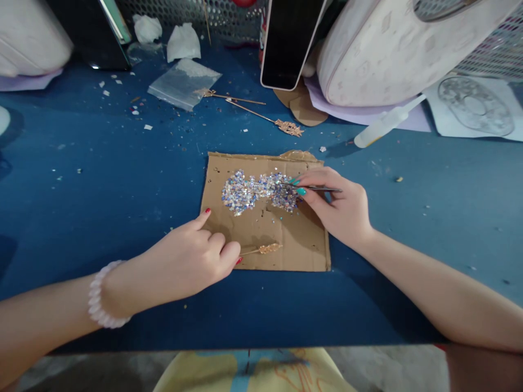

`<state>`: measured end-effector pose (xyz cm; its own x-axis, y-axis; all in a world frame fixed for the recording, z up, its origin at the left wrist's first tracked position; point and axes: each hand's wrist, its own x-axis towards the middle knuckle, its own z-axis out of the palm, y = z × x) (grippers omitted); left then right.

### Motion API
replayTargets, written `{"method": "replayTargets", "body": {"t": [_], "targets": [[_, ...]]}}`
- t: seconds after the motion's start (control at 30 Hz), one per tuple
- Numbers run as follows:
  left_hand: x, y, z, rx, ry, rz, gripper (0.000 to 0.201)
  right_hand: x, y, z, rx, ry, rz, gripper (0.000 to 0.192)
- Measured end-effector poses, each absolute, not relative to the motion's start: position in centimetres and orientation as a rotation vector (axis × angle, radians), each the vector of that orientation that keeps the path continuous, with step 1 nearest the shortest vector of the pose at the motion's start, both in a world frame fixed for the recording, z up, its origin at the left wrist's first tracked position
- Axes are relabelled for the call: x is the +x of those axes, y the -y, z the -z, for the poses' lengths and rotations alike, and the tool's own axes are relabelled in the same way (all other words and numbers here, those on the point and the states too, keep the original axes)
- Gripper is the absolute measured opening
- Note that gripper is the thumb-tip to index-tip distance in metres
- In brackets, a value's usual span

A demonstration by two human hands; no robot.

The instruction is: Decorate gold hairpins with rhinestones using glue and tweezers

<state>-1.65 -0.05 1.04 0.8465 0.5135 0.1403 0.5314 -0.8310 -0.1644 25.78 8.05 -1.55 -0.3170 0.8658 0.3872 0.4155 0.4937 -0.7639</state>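
My left hand [208, 253] rests at the left edge of a piece of cardboard [298, 250], its fingers closed on the thin stem of a gold leaf-shaped hairpin [269, 249]. The ornamented end of that pin lies over the lower part of the cardboard. In my right hand [337, 204] is a slim pair of metal tweezers [324, 189], pinched between thumb and fingers. The tips reach into the right side of a spread of small shiny rhinestones [241, 193], in silver, blue and clear tones. Whether the tips hold a stone is too small to tell.
Behind the cardboard lie two more gold pins [288, 128], a clear plastic bag [183, 81] and crumpled tissue [183, 42]. A phone [288, 46] leans upright. To the right are a glue bottle [384, 125], a pale bag [379, 49] and a printed sheet [476, 106].
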Motion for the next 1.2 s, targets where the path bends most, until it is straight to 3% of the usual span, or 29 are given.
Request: {"method": "replayTargets", "body": {"t": [1.2], "targets": [[-1.76, 0.23, -1.07, -2.835, 0.816, 0.103, 0.032, 25.95, -7.83, 1.73, -0.988, 1.855, -0.749, 0.014]]}}
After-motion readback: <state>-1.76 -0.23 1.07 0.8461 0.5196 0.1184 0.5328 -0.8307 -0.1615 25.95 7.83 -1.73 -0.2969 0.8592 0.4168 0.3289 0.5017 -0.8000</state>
